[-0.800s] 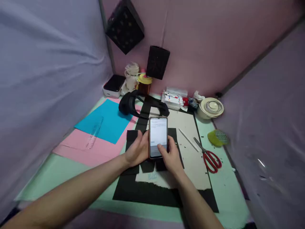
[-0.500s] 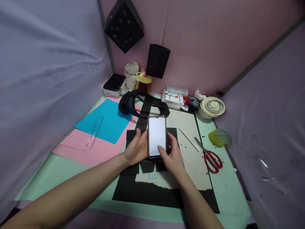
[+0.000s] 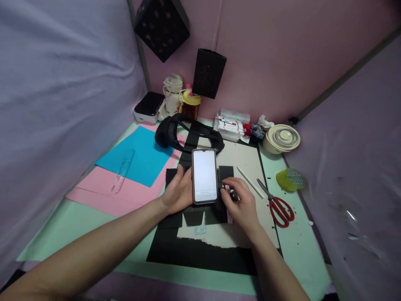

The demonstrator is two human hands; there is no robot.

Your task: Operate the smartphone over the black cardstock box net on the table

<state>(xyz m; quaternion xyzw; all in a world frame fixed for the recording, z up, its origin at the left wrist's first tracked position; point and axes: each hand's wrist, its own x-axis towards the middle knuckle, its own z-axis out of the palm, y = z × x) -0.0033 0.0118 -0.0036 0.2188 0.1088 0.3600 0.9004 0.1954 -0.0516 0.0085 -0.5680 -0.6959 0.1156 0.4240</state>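
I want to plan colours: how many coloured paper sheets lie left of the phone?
2: a blue sheet lying on a pink sheet, both left of the left hand. More may be hidden under them.

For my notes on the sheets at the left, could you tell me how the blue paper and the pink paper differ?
The blue paper lies on top; the pink paper lies underneath, partly covered. The blue paper shows whole and smaller; the pink paper reaches further toward the camera. A clear ruler crosses both. Both lie flat on the green mat.

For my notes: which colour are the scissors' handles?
Red; the scissors show clearly in the head view.
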